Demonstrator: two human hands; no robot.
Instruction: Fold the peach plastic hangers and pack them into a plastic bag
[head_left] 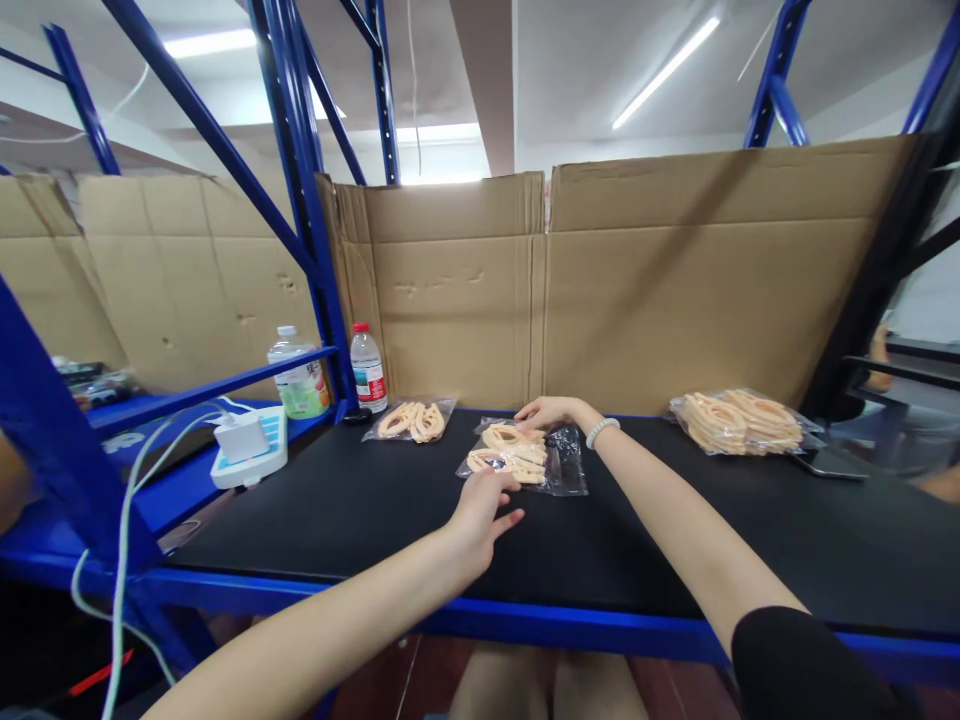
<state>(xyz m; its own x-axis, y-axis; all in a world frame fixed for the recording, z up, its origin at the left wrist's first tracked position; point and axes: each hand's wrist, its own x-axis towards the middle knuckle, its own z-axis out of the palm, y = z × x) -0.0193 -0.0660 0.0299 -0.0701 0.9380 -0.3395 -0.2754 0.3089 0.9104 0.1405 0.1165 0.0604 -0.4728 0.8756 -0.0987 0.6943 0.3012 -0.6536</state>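
- Bag (517, 455) of tan rings mid-worktop (360, 510) — right hand (551, 411) flat on its far edge, left hand (480, 515) loosely touching the near edge, fingers released.
- One filled bag (412, 420) sits behind-left; full pile (739, 422) waits right.

Two water bottles (369, 367), a white power strip (251, 455), cardboard walls (637, 290), blue shelving posts (300, 200).

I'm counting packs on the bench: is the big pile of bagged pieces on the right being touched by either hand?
No: the big pile lies apart, while the left hand and right hand rest on the middle bag.
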